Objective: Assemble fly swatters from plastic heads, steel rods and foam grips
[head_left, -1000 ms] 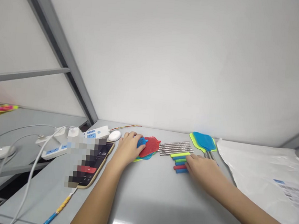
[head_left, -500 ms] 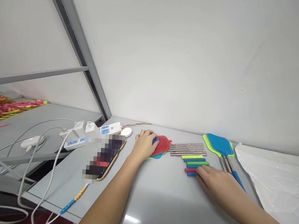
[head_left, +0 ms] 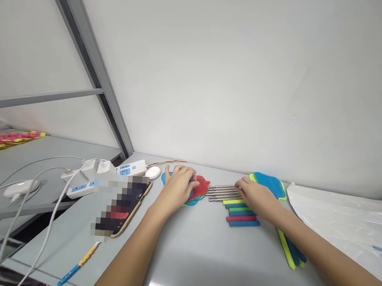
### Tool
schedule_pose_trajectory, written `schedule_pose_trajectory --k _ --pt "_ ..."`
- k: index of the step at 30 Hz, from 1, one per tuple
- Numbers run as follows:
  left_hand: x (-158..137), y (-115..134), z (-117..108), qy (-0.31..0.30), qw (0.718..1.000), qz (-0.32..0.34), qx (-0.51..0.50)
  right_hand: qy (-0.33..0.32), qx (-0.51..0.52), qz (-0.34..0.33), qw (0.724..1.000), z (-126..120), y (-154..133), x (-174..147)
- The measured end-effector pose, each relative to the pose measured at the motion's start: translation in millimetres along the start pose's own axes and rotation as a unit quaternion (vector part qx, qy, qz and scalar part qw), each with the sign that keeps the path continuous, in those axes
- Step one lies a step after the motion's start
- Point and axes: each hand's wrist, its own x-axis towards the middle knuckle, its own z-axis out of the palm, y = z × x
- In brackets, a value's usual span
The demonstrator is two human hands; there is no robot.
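My left hand point(head_left: 180, 184) is curled over a stack of mesh fly swatter heads, with a blue fly swatter head point(head_left: 165, 176) showing beside its fingers. A red fly swatter head point(head_left: 202, 186) lies just right of it. Several thin metal rods point(head_left: 220, 192) lie side by side to the right of the heads. My right hand point(head_left: 254, 195) has its fingers closed at the right end of these rods; the fingertips are partly hidden. Below it lie several coloured handle tubes point(head_left: 242, 224) in a row. Beyond my right hand, blue and yellow-green fly swatters point(head_left: 270, 184) are stacked, partly covered by my arm.
A phone point(head_left: 128, 208) with a cable lies to the left, near white power strips point(head_left: 131, 168) and a round white disc point(head_left: 153, 172). White plastic sheeting point(head_left: 330, 215) covers the right side. A metal frame post point(head_left: 98, 65) stands at left, against the wall.
My right hand has moved from the coloured tubes up to the metal rods. More of the blue head shows at my left hand. The view has shifted slightly right.
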Motion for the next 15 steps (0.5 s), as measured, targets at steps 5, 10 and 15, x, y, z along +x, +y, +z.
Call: schedule_pose_trajectory --k 5,10,15 --pt "-16.8 40.5 -19.3 -0.125 0.981 0.079 -0.123 -0.04 0.064 -0.05 0.996 9.5 18.9 45.5" --pt "-28.9 59.2 -0.2 -0.294 0.932 0.106 -0.185 -0.086 0.093 -0.077 0.989 19.4 30.7 62.2" --pt "-31.7 55.5 23.4 -0.358 0.905 0.109 -0.201 -0.102 0.106 -0.092 0.985 19.0 33.5 63.4"
